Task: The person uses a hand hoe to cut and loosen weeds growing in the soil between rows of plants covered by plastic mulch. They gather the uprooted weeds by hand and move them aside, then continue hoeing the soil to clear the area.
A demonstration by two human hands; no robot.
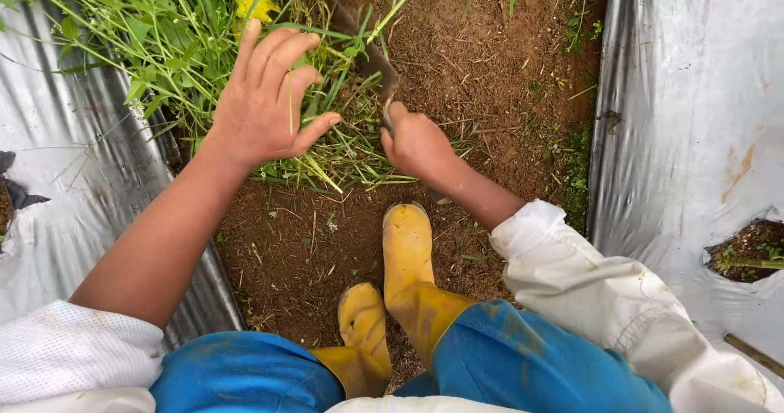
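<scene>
Brown soil [490, 78] runs as a furrow between two sheets of silver plastic mulch [694, 111]. The left hand [265, 107] rests with fingers spread and slightly curled on a clump of green weeds [163, 37] at the furrow's upper left, pressing it rather than gripping it. The right hand [418, 145] is closed in a fist around the handle of a small hoe [371, 58], whose blade sits in the weeds' base. Near the yellow boots [407, 254] the ground lies mostly bare; the clump above still stands, with cut stems loose at its edge.
</scene>
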